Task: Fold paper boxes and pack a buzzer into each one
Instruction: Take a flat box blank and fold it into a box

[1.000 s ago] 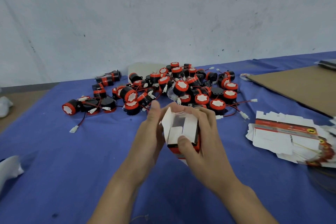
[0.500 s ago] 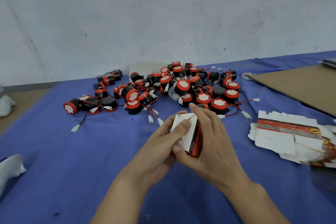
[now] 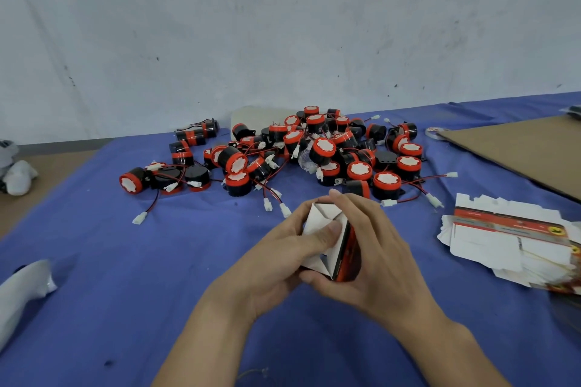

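Box (image 3: 327, 239) end now folded in from open; both hands, left (image 3: 283, 261) and right (image 3: 374, 258), clamped on it, bottom nearly closed

Your left forearm (image 3: 201, 352) and right forearm (image 3: 459, 352) are bare, come in from the bottom edge and angle inward, so the hands meet at centre. Your left hand (image 3: 279, 264) grips the paper box (image 3: 316, 218) from the left, with the left thumb (image 3: 328, 231) laid across a white flap and pressing it. Your left fingers run up the box's left side; their tips are hidden, probably behind it. Your right hand (image 3: 380, 258) wraps the box from the right, with the right fingers (image 3: 355, 207) arched over its top edge and the right thumb (image 3: 316, 278) hooked under the lower corner. Both wrists are roughly straight. The hands touch near the thumbs.
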A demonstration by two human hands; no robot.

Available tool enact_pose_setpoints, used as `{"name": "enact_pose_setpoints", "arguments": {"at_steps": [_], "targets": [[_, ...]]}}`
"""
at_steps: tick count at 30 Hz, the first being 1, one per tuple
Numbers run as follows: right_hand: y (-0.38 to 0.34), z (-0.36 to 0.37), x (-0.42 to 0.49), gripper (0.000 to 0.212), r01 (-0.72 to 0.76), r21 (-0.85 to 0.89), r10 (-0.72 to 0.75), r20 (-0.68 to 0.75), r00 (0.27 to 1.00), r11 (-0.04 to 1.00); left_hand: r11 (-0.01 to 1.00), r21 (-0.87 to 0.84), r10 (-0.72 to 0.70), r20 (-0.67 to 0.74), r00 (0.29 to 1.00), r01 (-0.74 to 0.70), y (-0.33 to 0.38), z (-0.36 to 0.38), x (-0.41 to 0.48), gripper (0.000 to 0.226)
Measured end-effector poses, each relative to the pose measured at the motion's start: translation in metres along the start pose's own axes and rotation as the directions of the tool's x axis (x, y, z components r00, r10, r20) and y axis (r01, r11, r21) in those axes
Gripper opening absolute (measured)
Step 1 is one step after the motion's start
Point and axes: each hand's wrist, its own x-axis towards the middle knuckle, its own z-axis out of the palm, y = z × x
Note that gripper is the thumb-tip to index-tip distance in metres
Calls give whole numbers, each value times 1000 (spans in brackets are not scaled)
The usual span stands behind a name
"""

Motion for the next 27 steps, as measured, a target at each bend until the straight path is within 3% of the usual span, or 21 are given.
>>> {"name": "enact_pose_setpoints", "arguments": {"at_steps": [5, 8, 10, 16, 19, 24, 27], "targets": [[-2, -1, 2, 86, -47, 76, 46, 11, 999, 996, 997, -83, 3, 75, 997, 3, 7, -5, -7, 31], [-2, 1, 1, 86, -46, 66, 45, 24, 999, 997, 989, 126, 84, -23, 996, -81, -1, -6, -4, 32], [-2, 1, 1, 86, -63, 71, 61, 33, 998, 996, 978, 177, 119, -26, 993, -112, -5, -5, -1, 32], [0, -6, 4, 95, -83, 67, 76, 91, 993, 994, 988, -148, 49, 28, 998, -44, 5, -16, -2, 39], [3, -12, 4, 98, -80, 58, 73, 113, 991, 995, 996, -67, 63, -11, 998, -63, 5, -23, -2, 41], [3, -13, 3, 96, -62, 71, 55, 101, 993, 996, 962, 237, 157, -66, 985, -137, 6, -21, 0, 37], [6, -15, 2, 98, -95, 84, 83, 142, 986, 992, 973, 190, 143, -57, 988, -129, 7, -21, -2, 42]]}}
